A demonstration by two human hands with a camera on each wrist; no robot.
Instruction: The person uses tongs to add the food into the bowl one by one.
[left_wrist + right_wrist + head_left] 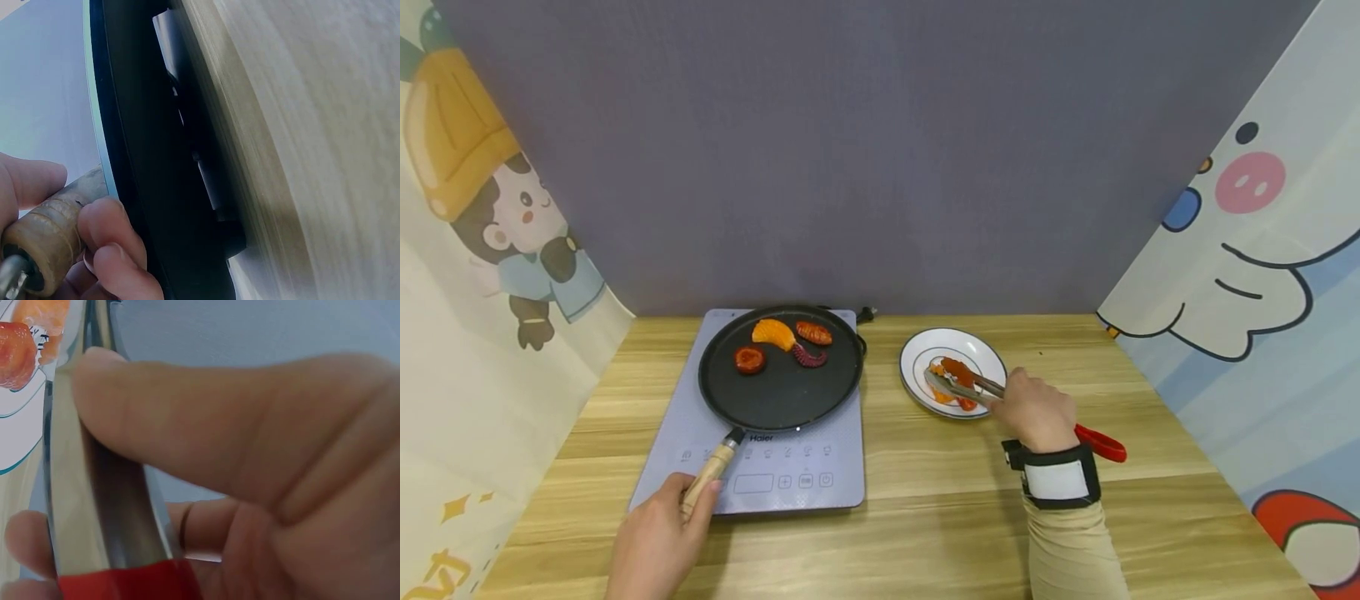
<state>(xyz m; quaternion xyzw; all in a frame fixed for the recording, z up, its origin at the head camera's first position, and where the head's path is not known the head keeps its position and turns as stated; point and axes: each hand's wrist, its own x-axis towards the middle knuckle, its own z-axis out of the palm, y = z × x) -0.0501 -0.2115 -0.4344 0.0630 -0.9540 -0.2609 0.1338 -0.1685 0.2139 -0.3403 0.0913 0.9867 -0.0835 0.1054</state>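
In the head view, your left hand [658,533] grips the wooden handle [709,477] of the black pan [775,400], which sits on the cooker [842,493], its right rim about level with the cooker's right edge; four food pieces [772,333] lie in its far half. A strip of table [925,500] separates the cooker from the white plate [917,350], and more wood stretches before the plate and right of your right hand, which holds metal tongs [976,395]. Their tips sit inside the plate's rim, narrowly apart at the food there; you cannot tell whether they pinch any. In the left wrist view, your thumb and fingers close round the handle right beside the cooker's edge. In the right wrist view, your thumb presses one arm of the tongs, just above their red end [128,582], with the plate near.
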